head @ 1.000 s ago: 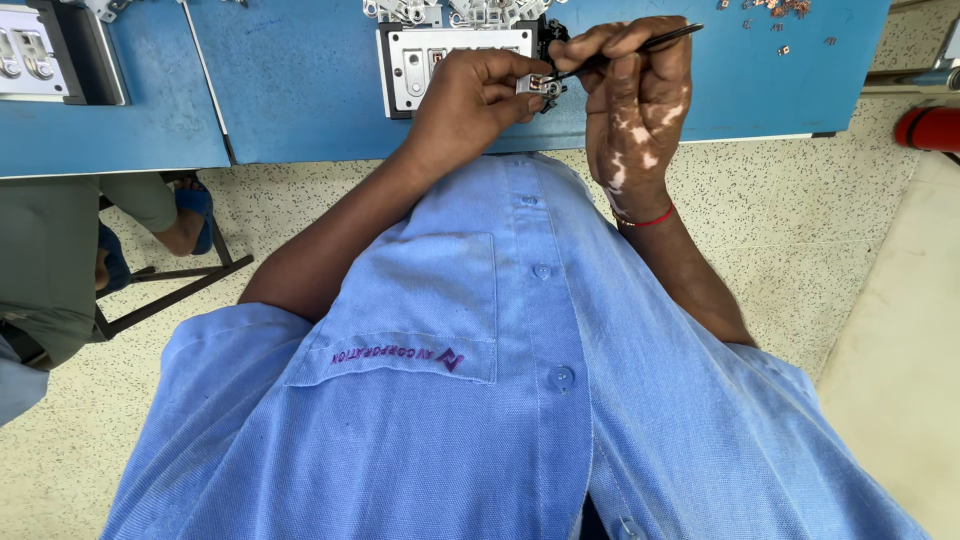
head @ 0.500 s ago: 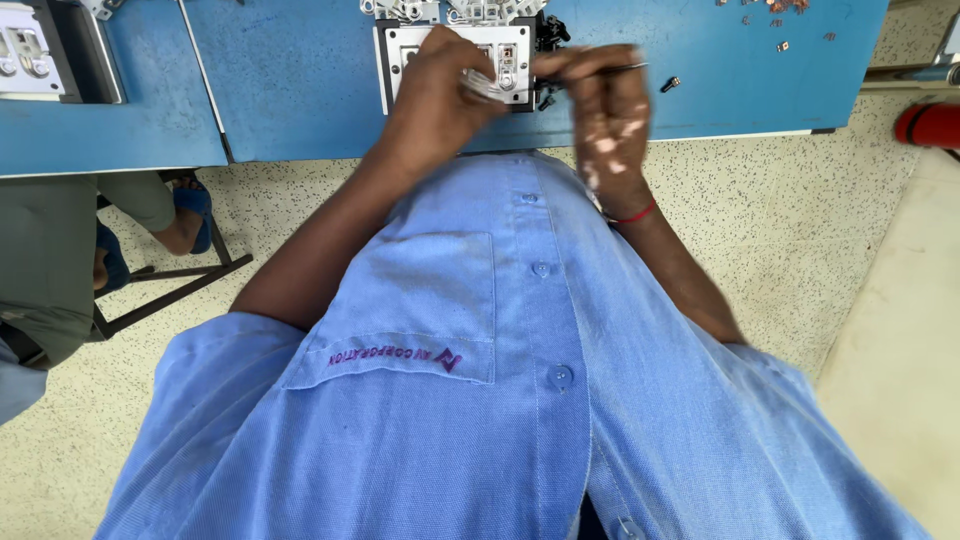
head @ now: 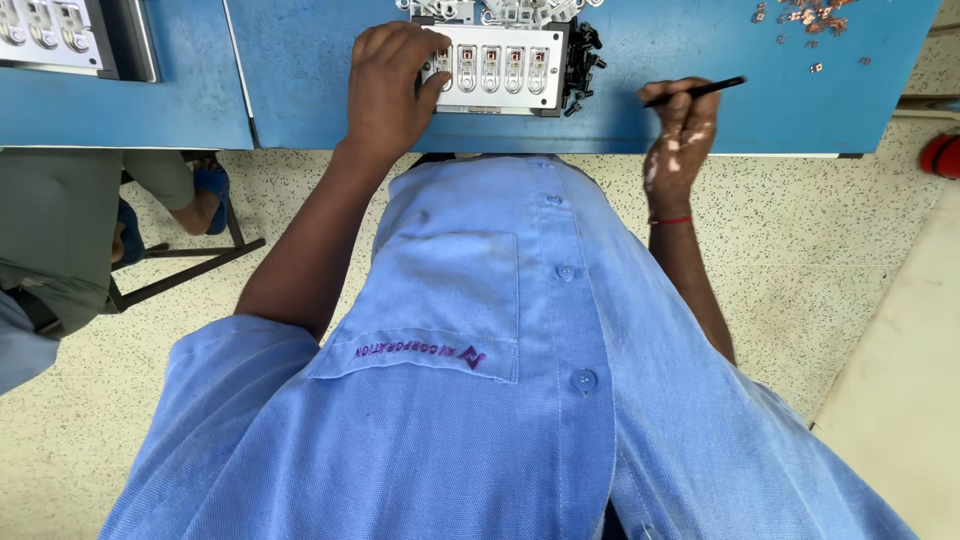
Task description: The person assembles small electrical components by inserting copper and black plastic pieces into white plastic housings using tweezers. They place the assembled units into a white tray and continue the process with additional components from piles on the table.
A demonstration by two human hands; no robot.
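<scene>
A worker's left hand point(head: 392, 85) rests knuckles-up on the left end of a white switch plate point(head: 497, 72) on the blue bench point(head: 300, 90), fingers curled against it. To the right, the right hand point(head: 680, 125) pinches a thin black tool point(head: 697, 91), fingers clamped.

Bare blue table point(head: 640, 120) between white switch plate point(head: 495, 70) and copper bits point(head: 805, 20).
</scene>
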